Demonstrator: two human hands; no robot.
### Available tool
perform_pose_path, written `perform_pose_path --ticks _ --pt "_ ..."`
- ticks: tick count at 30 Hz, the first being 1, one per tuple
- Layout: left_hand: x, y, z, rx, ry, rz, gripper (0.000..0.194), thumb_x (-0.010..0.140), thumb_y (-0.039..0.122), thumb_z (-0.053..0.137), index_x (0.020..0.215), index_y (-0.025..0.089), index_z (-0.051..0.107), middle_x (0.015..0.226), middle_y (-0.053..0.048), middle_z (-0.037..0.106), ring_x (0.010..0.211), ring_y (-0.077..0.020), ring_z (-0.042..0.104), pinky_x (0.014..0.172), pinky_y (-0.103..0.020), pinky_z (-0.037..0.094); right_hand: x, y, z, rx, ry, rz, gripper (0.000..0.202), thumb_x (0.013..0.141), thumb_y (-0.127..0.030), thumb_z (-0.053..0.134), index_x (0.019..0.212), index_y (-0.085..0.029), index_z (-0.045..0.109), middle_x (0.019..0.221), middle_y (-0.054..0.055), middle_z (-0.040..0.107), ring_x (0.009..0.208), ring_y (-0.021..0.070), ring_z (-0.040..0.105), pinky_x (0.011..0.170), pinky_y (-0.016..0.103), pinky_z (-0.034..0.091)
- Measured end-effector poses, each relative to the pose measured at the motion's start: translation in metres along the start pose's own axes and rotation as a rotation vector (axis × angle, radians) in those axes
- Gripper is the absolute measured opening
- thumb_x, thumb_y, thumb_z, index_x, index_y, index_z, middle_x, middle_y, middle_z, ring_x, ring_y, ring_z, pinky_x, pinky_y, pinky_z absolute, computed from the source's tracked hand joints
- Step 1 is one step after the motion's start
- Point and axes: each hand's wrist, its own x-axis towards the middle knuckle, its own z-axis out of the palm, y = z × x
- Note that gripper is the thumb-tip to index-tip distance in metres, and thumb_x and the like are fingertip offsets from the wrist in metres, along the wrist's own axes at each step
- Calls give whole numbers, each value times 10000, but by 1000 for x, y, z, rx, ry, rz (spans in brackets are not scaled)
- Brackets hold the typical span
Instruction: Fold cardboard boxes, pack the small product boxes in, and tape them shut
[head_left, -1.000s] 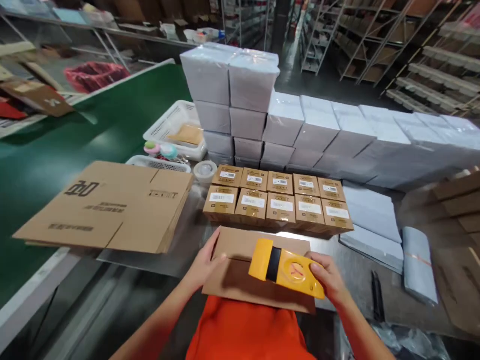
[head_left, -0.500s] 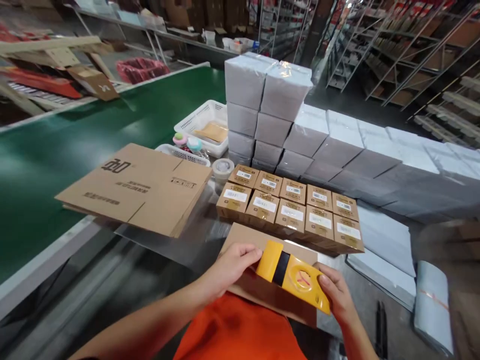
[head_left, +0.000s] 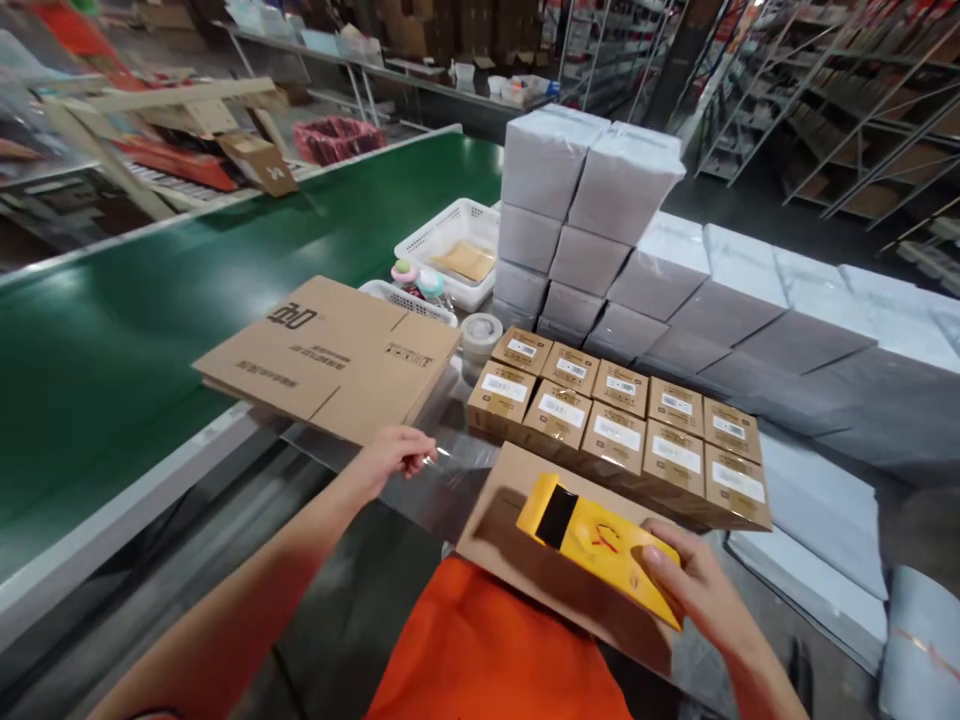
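Observation:
My right hand (head_left: 697, 575) grips the right end of a glossy yellow package (head_left: 611, 540) with a black band and a small red mark. The package is tilted above a brown cardboard piece (head_left: 491, 510) in front of me. My left hand (head_left: 394, 460) is closed, away from the package, near the front corner of a stack of flattened cartons (head_left: 330, 350). A small shiny bit shows at its fingertips, too small to name. Beyond the cardboard stand two rows of small brown boxes (head_left: 616, 435) with white labels.
Tape rolls (head_left: 481, 335) stand beside white plastic baskets (head_left: 465, 225). White wrapped blocks (head_left: 592, 190) are piled behind the boxes. A green conveyor belt (head_left: 142, 270) runs along the left. Flat grey-white packs (head_left: 817, 560) and a banded roll (head_left: 922, 635) lie at the right.
My left hand has let go of the yellow package and moved left, its fingers now closed. My right hand still holds the package. The view has shifted left.

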Motion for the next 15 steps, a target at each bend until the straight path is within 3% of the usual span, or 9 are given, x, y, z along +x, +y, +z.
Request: perform_pose_path --ticks 3,7,11,15 --pt "12 -26 -24 -7 36 -24 435 549 578 731 528 167 591 440 44 471 425 -83 415 430 -218 314 9 -13 7 -91 -2 30 600 842 -745 429 624 -189 482 623 6 453 602 152 432 544 280 337" --pt "29 -64 -20 -13 51 -18 501 557 657 702 530 174 572 436 60 435 418 -77 376 436 -221 297 17 -26 16 -118 -10 104 582 836 -736 445 627 -194 479 615 1 447 584 145 426 504 268 324" --pt "46 -100 4 2 53 20 545 592 723 632 538 187 549 428 63 415 424 -93 382 457 -241 307 20 -28 18 -140 -4 130 584 835 -738 443 638 -192 505 603 4 471 566 140 432 474 260 314" --pt "51 -135 50 63 85 87 541 703 706 562 515 205 483 459 52 421 483 -116 426 502 -261 324 20 -30 18 -164 22 134 591 832 -733 452 645 -180 551 607 14 513 577 149 463 504 267 349"
